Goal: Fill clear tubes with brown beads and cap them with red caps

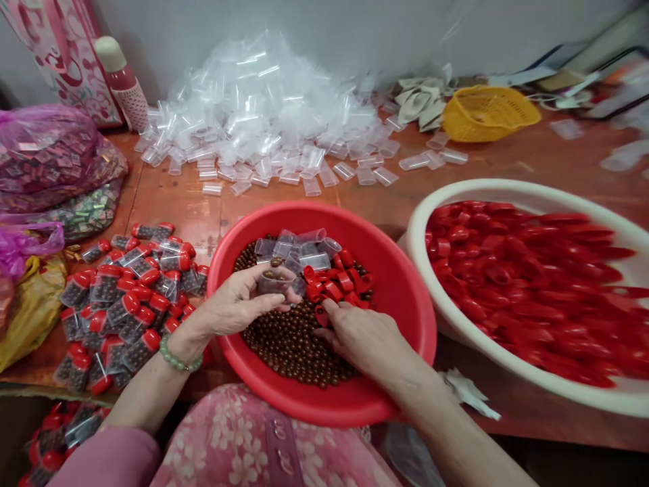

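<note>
Holding a clear tube (271, 284) of brown beads, the left hand (241, 301) has its grip closed round the sides, over the left half of the red basin (405, 291); the right hand (362, 331) reaches in from the near right, its grip seemingly pinched on a red cap (321, 315) beside the loose caps (345, 281). If the left hand tipped the tube too far, beads could roll out, though the basin would probably catch them; too hard a squeeze might bend the thin wall and make a cap sit badly. The loose beads (299, 348) lie close under the right fingers, so one could stick to a fingertip or lodge in a cap.

The bench (172, 199) is reddish-brown wood against a grey wall (157, 27); a glossy heap of clear tubes (263, 101) spreads along the far side; capped tubes (122, 308) lie piled at the left, with a purple bag (40, 128), a flask (124, 88) and a patterned bag (65, 67) farther back; a white basin (416, 243) of red pieces (507, 291) stands at the right, with a yellow basket (471, 132) beyond it.
</note>
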Demonstrator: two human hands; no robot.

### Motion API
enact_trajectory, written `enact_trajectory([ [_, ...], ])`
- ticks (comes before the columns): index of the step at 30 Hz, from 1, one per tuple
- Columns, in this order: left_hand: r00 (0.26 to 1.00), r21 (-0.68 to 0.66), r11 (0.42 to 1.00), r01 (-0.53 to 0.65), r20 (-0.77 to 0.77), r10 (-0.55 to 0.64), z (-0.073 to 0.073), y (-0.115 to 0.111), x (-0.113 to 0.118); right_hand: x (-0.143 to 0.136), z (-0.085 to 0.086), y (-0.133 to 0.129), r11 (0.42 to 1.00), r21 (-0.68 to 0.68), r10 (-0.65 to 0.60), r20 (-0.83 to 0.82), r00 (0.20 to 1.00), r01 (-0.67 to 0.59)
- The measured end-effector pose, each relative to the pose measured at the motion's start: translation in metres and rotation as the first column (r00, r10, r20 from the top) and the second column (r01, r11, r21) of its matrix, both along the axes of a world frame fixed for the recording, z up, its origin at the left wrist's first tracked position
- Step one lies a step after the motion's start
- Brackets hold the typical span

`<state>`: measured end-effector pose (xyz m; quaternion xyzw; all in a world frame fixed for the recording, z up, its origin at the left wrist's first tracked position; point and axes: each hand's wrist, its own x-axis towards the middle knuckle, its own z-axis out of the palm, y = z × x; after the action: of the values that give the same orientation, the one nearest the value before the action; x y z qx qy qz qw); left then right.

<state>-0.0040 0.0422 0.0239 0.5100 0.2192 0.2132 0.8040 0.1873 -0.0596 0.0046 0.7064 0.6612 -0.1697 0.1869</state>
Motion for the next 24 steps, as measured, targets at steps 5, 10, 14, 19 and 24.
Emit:
enact_trajectory([
  [5, 0.999, 0.007, 0.999, -0.035, 0.018, 0.035, 0.002, 0.000, 0.000, 0.007, -0.003, 0.002, 1.000, -0.007, -0.007, -0.049, 0.999, 0.007],
  [10, 0.999, -0.053, 0.998, -0.030, 0.042, 0.033, -0.002, 0.001, 0.000, 0.024, -0.006, -0.002, 0.994, 0.065, -0.074, -0.223, 0.972, 0.091],
  [14, 0.998, -0.054, 0.997, -0.060, 0.034, 0.061, -0.003, 0.001, 0.000, 0.032, 0.002, -0.003, 0.916, 0.223, -0.162, -0.550, 0.819, 0.332],
  [19, 0.999, 0.046, 0.998, -0.041, -0.020, 0.042, 0.009, -0.003, -0.001, 0.028, 0.014, 0.001, 0.767, 0.209, -0.147, -0.863, 0.483, 0.607],
  [24, 0.995, -0.003, 0.997, -0.082, 0.060, 0.082, 0.009, -0.001, 0.000, 0.024, 0.003, 0.005, 0.751, 0.187, -0.118, -0.906, 0.407, 0.633],
])
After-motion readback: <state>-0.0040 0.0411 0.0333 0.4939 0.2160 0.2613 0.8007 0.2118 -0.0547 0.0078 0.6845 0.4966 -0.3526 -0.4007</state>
